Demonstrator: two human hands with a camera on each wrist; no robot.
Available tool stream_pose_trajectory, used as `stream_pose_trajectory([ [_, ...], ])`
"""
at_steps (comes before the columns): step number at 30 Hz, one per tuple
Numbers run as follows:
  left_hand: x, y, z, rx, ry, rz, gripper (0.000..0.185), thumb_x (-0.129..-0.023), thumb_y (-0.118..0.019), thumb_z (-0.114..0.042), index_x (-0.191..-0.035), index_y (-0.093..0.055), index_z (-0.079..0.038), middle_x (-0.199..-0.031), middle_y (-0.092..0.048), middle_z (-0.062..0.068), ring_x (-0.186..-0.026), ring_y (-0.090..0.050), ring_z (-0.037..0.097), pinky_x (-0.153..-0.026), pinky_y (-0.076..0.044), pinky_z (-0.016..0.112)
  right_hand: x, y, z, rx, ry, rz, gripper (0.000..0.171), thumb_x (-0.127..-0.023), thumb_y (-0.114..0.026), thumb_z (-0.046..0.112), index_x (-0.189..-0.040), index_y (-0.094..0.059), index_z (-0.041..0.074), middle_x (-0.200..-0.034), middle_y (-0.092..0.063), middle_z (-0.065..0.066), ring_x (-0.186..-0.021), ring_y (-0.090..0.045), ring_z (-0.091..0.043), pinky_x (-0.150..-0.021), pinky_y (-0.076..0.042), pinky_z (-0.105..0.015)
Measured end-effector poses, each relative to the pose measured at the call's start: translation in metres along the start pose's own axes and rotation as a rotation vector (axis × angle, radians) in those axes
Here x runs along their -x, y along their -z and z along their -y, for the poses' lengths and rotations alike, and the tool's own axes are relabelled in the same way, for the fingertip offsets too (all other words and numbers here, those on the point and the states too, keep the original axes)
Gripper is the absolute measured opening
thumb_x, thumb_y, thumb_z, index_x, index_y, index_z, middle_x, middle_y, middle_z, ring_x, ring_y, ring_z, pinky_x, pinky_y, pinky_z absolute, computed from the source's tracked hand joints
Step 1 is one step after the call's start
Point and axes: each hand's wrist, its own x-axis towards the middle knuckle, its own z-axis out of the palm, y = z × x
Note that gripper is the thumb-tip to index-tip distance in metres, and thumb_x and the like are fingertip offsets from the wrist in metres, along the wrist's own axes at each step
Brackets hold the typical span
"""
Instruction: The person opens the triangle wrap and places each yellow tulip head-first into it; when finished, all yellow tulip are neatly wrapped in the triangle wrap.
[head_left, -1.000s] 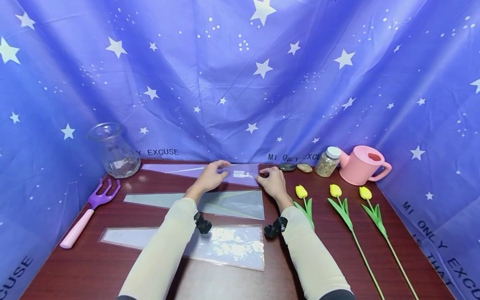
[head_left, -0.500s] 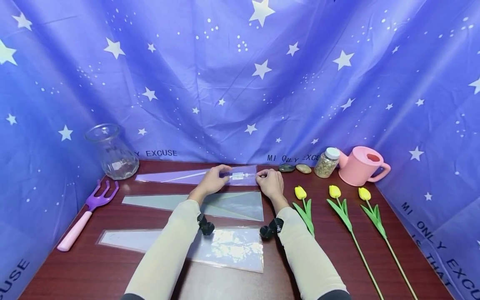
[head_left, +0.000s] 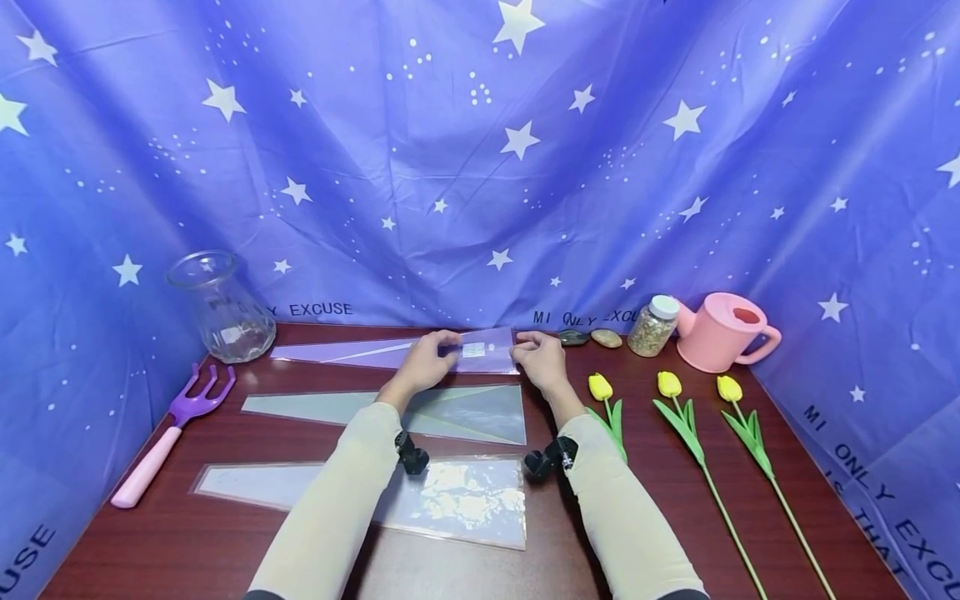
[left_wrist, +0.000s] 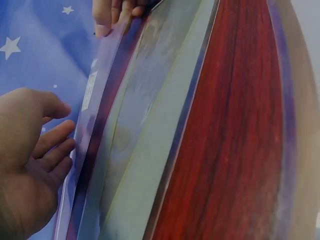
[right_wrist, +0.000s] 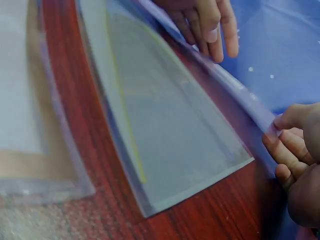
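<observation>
A tapered, shiny purple flower sleeve [head_left: 360, 354] lies at the back of the table, its narrow end to the left. At its wide end my right hand [head_left: 543, 360] pinches the edge between thumb and fingers, also plain in the right wrist view, where the film [right_wrist: 240, 96] rises off the table. My left hand [head_left: 424, 363] is at the sleeve's middle, with loosely bent fingers right at the film and the thumb apart from them in the left wrist view. Nearer me lie a grey-green sleeve [head_left: 472, 412] and a whitish one [head_left: 457, 500], partly hidden under my left arm.
A glass vase [head_left: 238, 333] and a purple hand fork with pink handle [head_left: 176, 433] are at left. On the right are two stones [head_left: 606, 338], a white-capped jar of pebbles [head_left: 652, 333], a pink watering can [head_left: 718, 337] and three yellow artificial tulips [head_left: 670, 384]. A starry curtain hangs behind.
The purple sleeve has shifted slightly and its wide end now lifts toward me. My right hand has closed on its edge; my left hand has moved little.
</observation>
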Motion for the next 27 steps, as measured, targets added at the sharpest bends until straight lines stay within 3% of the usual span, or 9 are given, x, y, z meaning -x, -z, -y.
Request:
stream_pose_trajectory([
  [3, -0.003, -0.004, -0.003, -0.009, -0.022, -0.018, 0.033, -0.095, -0.064, -0.007, -0.128, -0.068, -0.003, -0.133, -0.069, 0.015, -0.132, -0.06, 0.032, -0.117, -0.043, 0.046, 0.0, 0.003, 0.002, -0.068, -0.04, 0.006, 0.04, -0.086, -0.074, 0.01, -0.125, -0.072, 0.005, -0.102, -0.08, -0.014, -0.098, -0.073, -0.022, -0.092, -0.051, -0.028],
  [12, -0.012, -0.024, -0.006, -0.033, -0.02, -0.1, 0.037, -0.092, -0.071, -0.011, -0.129, -0.071, -0.008, -0.14, -0.065, 0.015, -0.133, -0.059, 0.033, -0.117, -0.043, 0.045, 0.001, 0.004, 0.004, -0.262, -0.074, 0.069, 0.032, -0.089, -0.071, 0.002, -0.12, -0.073, -0.004, -0.111, -0.077, -0.023, -0.076, -0.067, -0.003, -0.067, -0.052, -0.017],
  [20, -0.014, -0.03, -0.004, -0.013, -0.017, -0.131, 0.032, -0.093, -0.073, -0.01, -0.125, -0.074, -0.006, -0.133, -0.069, 0.014, -0.122, -0.064, 0.031, -0.109, -0.049, 0.044, 0.001, 0.003, 0.001, -0.316, -0.081, 0.102, 0.033, -0.092, -0.068, 0.003, -0.124, -0.072, -0.002, -0.12, -0.074, -0.024, -0.079, -0.065, -0.003, -0.068, -0.049, -0.019],
  [27, -0.015, -0.035, 0.002, -0.025, -0.021, -0.166, 0.027, -0.094, -0.076, -0.018, -0.119, -0.078, -0.012, -0.128, -0.073, 0.01, -0.124, -0.065, 0.029, -0.108, -0.05, 0.044, 0.0, -0.002, 0.0, -0.331, -0.061, 0.108, 0.031, -0.093, -0.071, 0.005, -0.123, -0.074, 0.001, -0.118, -0.075, -0.022, -0.077, -0.065, -0.006, -0.069, -0.052, -0.023],
])
